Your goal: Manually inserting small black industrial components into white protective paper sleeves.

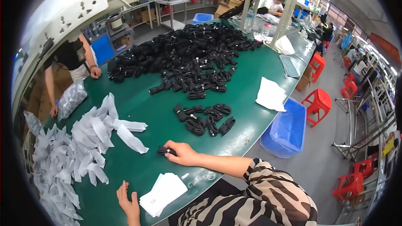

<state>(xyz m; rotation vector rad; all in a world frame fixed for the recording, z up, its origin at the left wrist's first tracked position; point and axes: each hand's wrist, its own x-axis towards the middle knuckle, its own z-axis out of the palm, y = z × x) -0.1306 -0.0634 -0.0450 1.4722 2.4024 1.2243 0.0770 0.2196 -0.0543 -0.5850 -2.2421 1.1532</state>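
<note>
My right hand (182, 153) is closed around a bundled black cable (163, 150) just above the green tabletop. Beside a stack of white paper slips (164, 193), my left hand (128, 202) holds nothing, its fingers apart. Beyond my right hand lies a small group of coiled black cables (195, 126), each tied in a bundle. A heap of pale translucent sleeves or bags (90, 136) spreads over the left of the table; what they contain, if anything, I cannot make out.
A large pile of black cable bundles (180, 54) covers the far table. A white bag (271, 95) lies by the right edge, above a blue bin (286, 129). Red stools (317, 102) stand on the floor. At far left, another person's hand (96, 72) rests near a plastic bag (72, 98).
</note>
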